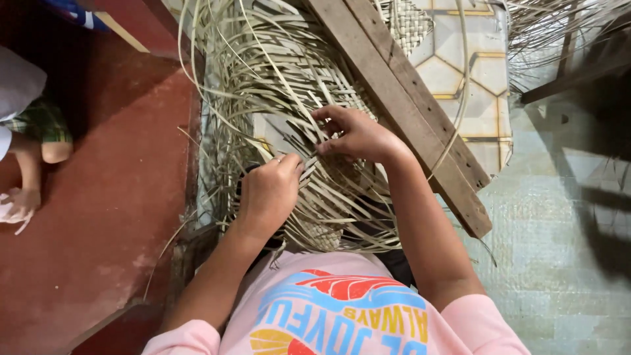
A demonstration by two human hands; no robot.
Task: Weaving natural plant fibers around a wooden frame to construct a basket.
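My left hand (269, 190), fingers curled together, presses down on the woven section at centre frame, while my right hand (355, 135) pinches a single pale strip (299, 108) between thumb and fingertips. In my judgement, good work here calls for steady tension and a flat, untwisted strand. The half-woven palm-leaf mat (328, 210) occupies the centre and upper middle: tight at my lap, loose strips fanning upward under a wooden plank (401, 92).

Half-woven pale straw mat (296, 131), loose strips splayed.
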